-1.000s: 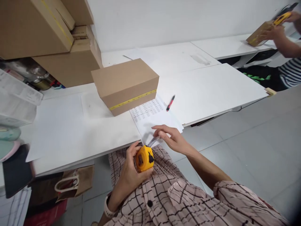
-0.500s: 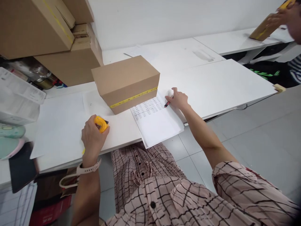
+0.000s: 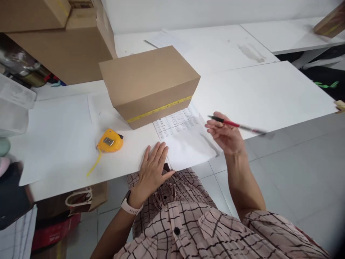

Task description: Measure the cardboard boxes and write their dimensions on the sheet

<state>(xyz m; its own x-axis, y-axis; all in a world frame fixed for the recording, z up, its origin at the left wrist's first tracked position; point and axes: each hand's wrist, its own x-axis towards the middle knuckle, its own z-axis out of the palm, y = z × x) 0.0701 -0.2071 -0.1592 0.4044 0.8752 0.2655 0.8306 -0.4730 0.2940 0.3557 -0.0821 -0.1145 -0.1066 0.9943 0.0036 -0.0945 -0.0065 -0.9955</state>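
My left hand (image 3: 153,169) lies flat at the table's front edge, fingers stretched out, beside the left edge of a stack of paper sheets (image 3: 188,151). Rows of handwriting fill the top sheet's upper part. Raised over the papers' right side, my right hand (image 3: 228,135) holds a red and black pen (image 3: 231,123) between its fingers. A yellow tape measure (image 3: 110,140) rests on the table left of my left hand, a short length of its blade drawn out. Behind the papers stands a closed cardboard box (image 3: 153,86) with yellow tape along its side, covering their top edge.
Large cardboard boxes (image 3: 67,46) are stacked at the back left. Blank white paper (image 3: 59,133) lies on the left of the white table (image 3: 250,93). Clear plastic containers (image 3: 13,104) stand at the far left. Another box (image 3: 330,23) is at the far right.
My left hand has let go of the tape measure and moved right to the papers' edge. My right hand has lifted the pen off the papers. The view has shifted; the co-worker has left it.
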